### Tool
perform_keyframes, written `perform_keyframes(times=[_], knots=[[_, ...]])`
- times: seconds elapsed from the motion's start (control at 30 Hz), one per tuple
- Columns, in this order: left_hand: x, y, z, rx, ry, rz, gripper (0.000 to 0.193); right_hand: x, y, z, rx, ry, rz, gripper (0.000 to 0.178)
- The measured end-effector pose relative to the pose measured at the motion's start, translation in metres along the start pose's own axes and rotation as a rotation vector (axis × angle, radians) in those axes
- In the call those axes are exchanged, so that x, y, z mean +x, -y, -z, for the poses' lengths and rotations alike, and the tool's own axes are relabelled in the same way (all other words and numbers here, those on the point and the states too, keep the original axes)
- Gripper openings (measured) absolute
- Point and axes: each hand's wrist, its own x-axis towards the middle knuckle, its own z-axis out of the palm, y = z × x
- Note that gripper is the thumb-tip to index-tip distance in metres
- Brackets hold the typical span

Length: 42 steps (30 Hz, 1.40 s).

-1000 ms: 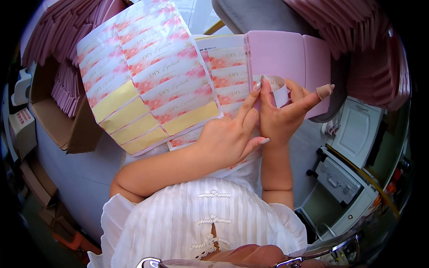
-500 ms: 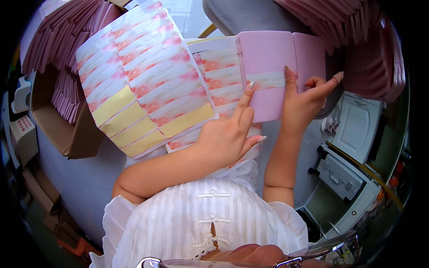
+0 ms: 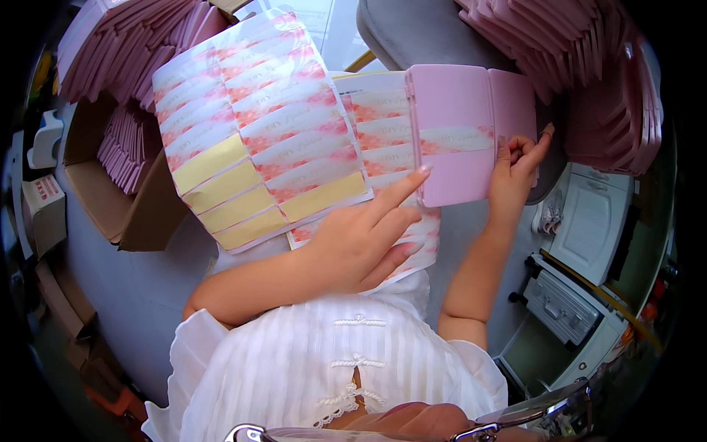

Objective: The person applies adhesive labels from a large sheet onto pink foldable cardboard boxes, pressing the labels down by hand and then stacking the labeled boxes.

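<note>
A flat pink case [image 3: 456, 180] lies unfolded in front of me, its two panels side by side. Across its left panel runs a pale label [image 3: 456, 140] with a floral print. My right hand [image 3: 513, 168] holds the case at its right panel, thumb on top near the label's right end and index finger stretched over the far edge. My left hand [image 3: 361, 239] has its fingers apart with nothing in them; the index fingertip is at the case's lower left edge. Left of the case is a sticker sheet [image 3: 258, 125] with yellow backing strips bare in its lower rows.
More printed sheets [image 3: 383, 132] lie partly under the case. Stacks of pink cases [image 3: 132, 51] stand at far left and far right [image 3: 611, 118]. A cardboard box [image 3: 96, 199] holds several more. A grey seat [image 3: 420, 29] is beyond; a white cabinet [image 3: 589, 214] stands right.
My left index finger has come off the label's left end to the case's lower edge. My right thumb has slid rightward off the label. The case and sheets appear farther right in view.
</note>
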Motion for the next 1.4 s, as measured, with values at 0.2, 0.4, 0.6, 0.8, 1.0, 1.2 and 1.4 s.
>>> perform_keyframes(times=[0.2,0.4,0.6,0.8,1.0,1.2,1.4], knots=[[-0.075,0.006,0.057,0.215,-0.537,0.069,0.028,-0.002,0.005,-0.002,-0.128,-0.016,0.071,0.083],[-0.129,0.035,0.084,0.03,-1.119,0.596,0.059,-0.021,0.032,-0.006,-0.247,-0.227,0.285,0.077],[-0.128,0.039,0.097,-0.909,-1.045,0.698,0.035,-0.088,0.129,-0.068,0.402,0.443,0.569,0.073],[-0.121,0.053,0.119,-0.872,-1.029,0.621,0.032,-0.093,0.175,-0.115,0.495,0.51,0.686,0.069],[-0.111,0.034,0.112,-0.801,-0.863,0.517,0.032,-0.088,0.212,-0.147,0.496,0.537,0.761,0.07],[-0.112,0.032,0.107,-0.741,-0.824,0.469,0.024,-0.095,0.218,-0.157,0.539,0.502,0.753,0.067],[-0.109,0.02,0.106,-0.444,-0.783,0.412,0.015,-0.088,0.224,-0.145,0.588,0.416,0.833,0.063]])
